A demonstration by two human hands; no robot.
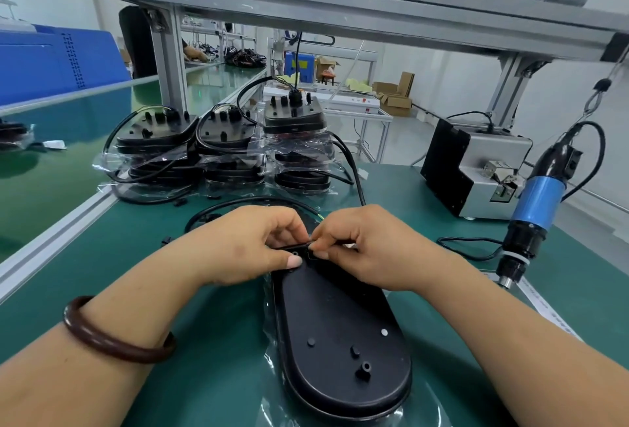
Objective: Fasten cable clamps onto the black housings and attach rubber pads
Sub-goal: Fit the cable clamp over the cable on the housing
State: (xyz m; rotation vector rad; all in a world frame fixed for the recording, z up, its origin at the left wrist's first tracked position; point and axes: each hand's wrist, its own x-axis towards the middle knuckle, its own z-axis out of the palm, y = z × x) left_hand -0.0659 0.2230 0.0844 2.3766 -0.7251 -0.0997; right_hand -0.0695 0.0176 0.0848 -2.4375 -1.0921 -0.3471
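Bench: green bench [190,331], stacked housings [156,135] toward far edge.
Housing: black housing [340,324] at near edge, long axis pointing away.
Clamp: small black piece [309,243] at its far end.
Hands: left hand [245,246] and right hand [367,249] both pinch it, equally near.

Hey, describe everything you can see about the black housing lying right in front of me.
The black housing is a long matte oval shell, plastic by its look, lying flat on clear film over the green table, its long axis pointing away. Its near end bears several short round studs and one pale dot. The left hand grips its far end, thumb on top; the right hand pinches a small black part there.
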